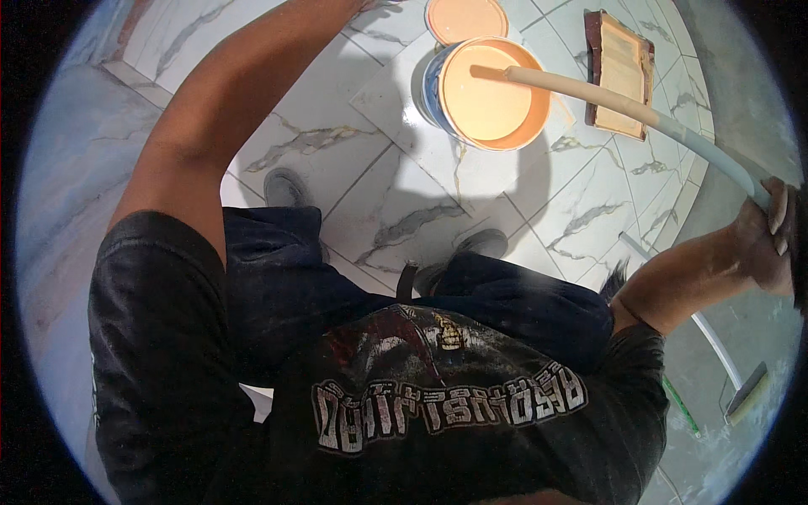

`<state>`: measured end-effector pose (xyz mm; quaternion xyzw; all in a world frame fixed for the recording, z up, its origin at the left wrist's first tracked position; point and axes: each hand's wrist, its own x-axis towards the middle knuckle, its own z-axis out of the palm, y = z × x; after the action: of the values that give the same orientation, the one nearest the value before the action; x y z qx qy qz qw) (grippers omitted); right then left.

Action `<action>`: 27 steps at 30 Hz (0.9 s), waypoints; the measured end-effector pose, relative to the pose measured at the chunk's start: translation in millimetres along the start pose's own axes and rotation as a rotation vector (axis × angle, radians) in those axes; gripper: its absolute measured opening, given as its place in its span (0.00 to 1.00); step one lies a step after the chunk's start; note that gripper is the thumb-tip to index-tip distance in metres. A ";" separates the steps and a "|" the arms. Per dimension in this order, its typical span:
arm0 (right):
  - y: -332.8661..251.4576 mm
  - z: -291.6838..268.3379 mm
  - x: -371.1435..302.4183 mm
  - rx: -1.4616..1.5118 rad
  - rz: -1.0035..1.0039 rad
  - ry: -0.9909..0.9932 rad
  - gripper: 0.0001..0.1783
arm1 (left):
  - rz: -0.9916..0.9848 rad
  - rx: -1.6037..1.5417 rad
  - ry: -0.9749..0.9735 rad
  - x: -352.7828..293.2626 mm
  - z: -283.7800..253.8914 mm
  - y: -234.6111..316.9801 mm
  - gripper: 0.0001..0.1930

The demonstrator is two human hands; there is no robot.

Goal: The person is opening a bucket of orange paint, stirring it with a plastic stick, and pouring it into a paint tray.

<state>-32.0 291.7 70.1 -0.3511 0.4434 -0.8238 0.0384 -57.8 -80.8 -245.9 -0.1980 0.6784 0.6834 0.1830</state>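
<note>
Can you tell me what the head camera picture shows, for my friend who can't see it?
Looking down from a person's head, their right hand grips a long pole whose far end dips into an open bucket of peach paint on a white marbled tile floor. The bucket's lid and a paint tray lie nearby; the left hand is out of view.

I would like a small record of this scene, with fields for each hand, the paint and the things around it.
right hand: grips the upper end of a long pole
left hand: out of view past the top edge; only the arm shows
pole: coated in peach paint, lower end dipped in the paint bucket
paint bucket: open, holds peach paint, stands on the tiled floor
lid: lies just behind the bucket
paint tray: on the floor, right of the bucket
</note>
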 end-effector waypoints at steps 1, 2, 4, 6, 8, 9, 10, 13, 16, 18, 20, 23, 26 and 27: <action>-4.4 -2.5 -0.2 0.000 -0.002 0.023 0.24 | -0.006 -0.003 0.010 0.2 -0.5 -0.4 0.39; -7.5 -5.4 0.3 0.001 -0.001 0.023 0.24 | -0.007 -0.003 0.010 0.7 -1.2 -0.9 0.39; -11.5 -10.6 2.1 -0.033 -0.011 -0.035 0.24 | 0.000 0.003 0.020 1.4 -3.0 -1.9 0.39; -12.2 -15.5 1.5 -0.019 -0.005 -0.025 0.24 | 0.005 0.014 0.027 1.7 -4.8 -2.7 0.39; -8.4 -20.9 -0.1 -0.005 -0.001 -0.015 0.25 | 0.010 0.026 0.033 1.9 -6.1 -2.1 0.39; -1.8 -25.1 0.3 0.004 0.028 -0.046 0.25 | -0.002 0.027 0.034 2.2 -6.5 -1.3 0.38; 7.3 -29.2 0.6 0.014 0.058 -0.078 0.25 | -0.015 0.027 0.036 1.8 -7.0 -0.4 0.38; 40.9 -33.9 -8.9 -0.187 0.192 -0.107 0.19 | -0.051 0.015 0.036 1.1 -7.9 2.6 0.39; 97.9 -26.1 -30.2 -0.256 0.188 0.014 0.17 | -0.012 0.020 0.021 -1.8 -9.9 2.8 0.39; 130.5 -17.6 -41.4 -0.209 0.184 0.125 0.17 | -0.003 0.037 0.028 -3.3 -11.7 2.4 0.39; 155.6 -10.1 -48.8 -0.183 0.174 0.046 0.21 | 0.006 0.053 0.027 -3.0 -13.0 1.5 0.40; 166.0 -0.6 -59.5 -0.246 0.274 0.067 0.24 | -0.006 0.074 0.044 -2.3 -15.9 0.5 0.39; 167.2 1.4 -59.5 -0.144 0.448 -0.126 0.25 | -0.022 0.036 0.063 -2.0 -19.2 -0.9 0.39; 165.8 1.1 -58.7 -0.184 0.418 -0.095 0.25 | -0.007 0.019 0.051 -2.6 -20.2 -1.7 0.39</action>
<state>-28.4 212.8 -87.1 -0.2920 0.5774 -0.7366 0.1969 -54.3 -100.9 -246.1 -0.2162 0.6885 0.6711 0.1698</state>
